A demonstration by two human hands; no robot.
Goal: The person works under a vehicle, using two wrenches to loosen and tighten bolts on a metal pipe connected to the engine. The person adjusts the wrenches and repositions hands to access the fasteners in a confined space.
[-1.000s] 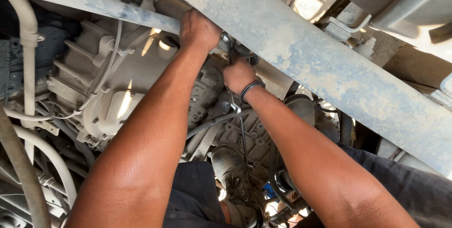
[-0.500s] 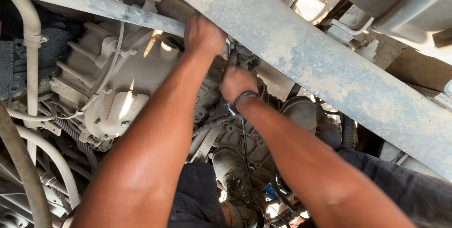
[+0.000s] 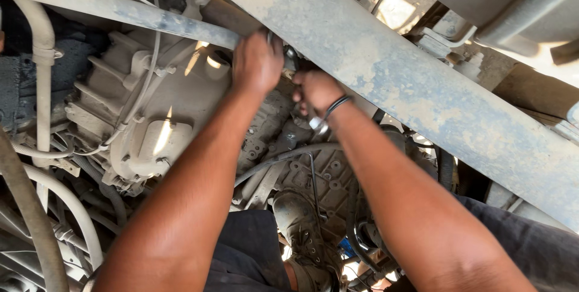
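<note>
Underneath a big dusty vehicle, grey metal parts are filling the whole view. The right hand (image 3: 316,92) is curling shut around a small metal tool (image 3: 318,125), and the shiny round end of it is sticking out below the fist, next to the dark band (image 3: 335,106) on the wrist. It is looking silvery and smooth, but most of it is hiding inside the fingers, so what kind of tool it is cannot be told. Its long way is running up and down, with the top end pointing toward the wide frame beam (image 3: 386,81) and the shiny end pointing down toward the person. It is sitting just under the beam, close beside the other hand. The left hand (image 3: 257,63) is reaching up just beside it, pressing against the spot where a long grey pipe (image 3: 108,9) is meeting the beam. Whether its fingers are gripping something there cannot be told, since only the back of the hand is showing. A large ribbed gearbox (image 3: 151,117) is hanging to the left. Thin hoses (image 3: 42,87) are running past it. A dusty boot (image 3: 301,226) is showing lower down between the two arms.
</note>
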